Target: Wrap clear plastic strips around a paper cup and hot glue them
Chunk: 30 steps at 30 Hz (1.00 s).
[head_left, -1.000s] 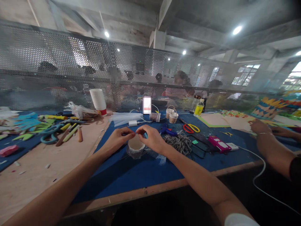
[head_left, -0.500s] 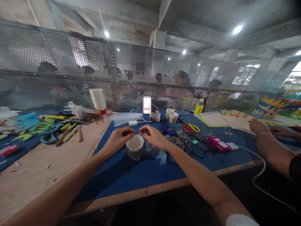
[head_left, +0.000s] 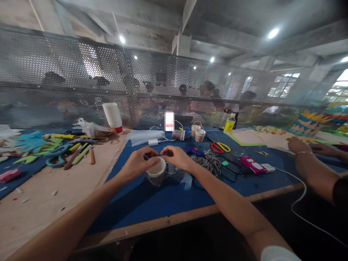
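A whitish paper cup, wrapped in something thin and pale, is upright at the middle of the blue mat. My left hand curves round the cup's far left side, its thumb and fingertips closed at the rim. At the far right of the rim, my right hand holds thumb and forefinger in a pinch; anything between them is too small to make out. Clear plastic strands lie under and beside my right hand. Grey cord lies in a tangle to its right.
Scissors, a magenta box, a thread spool and small cups with handles stand or lie beyond. At left are stacked paper cups and tools. Another person's arm reaches in at right.
My left hand has shifted slightly right, further over the cup's rim. My fingertips have come a little nearer each other, and the cup's mouth has tilted slightly.
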### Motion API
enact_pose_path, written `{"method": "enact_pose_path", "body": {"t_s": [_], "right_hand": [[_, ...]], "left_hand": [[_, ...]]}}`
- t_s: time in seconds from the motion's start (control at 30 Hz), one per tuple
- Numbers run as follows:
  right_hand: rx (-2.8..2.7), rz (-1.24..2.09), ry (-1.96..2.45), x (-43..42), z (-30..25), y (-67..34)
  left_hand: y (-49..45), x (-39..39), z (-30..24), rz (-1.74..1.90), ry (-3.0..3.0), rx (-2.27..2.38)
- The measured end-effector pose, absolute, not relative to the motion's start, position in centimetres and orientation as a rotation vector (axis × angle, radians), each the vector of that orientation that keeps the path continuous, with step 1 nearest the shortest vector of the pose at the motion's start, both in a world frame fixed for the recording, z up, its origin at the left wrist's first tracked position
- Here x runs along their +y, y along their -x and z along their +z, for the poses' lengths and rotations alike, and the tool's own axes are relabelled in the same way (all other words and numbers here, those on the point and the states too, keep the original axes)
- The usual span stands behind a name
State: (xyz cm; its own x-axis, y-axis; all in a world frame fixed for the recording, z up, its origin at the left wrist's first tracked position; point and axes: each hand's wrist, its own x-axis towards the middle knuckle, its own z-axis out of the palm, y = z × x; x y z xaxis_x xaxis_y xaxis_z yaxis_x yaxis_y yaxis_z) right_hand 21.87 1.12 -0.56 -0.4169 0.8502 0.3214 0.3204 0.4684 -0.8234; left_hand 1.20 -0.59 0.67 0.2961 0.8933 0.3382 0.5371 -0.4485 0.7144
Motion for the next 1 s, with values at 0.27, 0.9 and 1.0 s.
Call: {"method": "enact_pose_path", "body": {"t_s": [0.27,0.9,1.0], "right_hand": [[-1.949,0.842,0.942,0.5,0.0,-21.9],[-2.073,0.605,0.833,-0.7,1.5,-22.1],[-2.086,0.644,0.811,-0.8,1.6,-22.4]], "left_hand": [[-0.8,0.0,0.3,1.007,-2.099,1.350],[-0.6,0.6,-0.5,1.064,-2.113,1.436],[-0.6,0.7,-0.7,1.052,-2.102,1.441]]}}
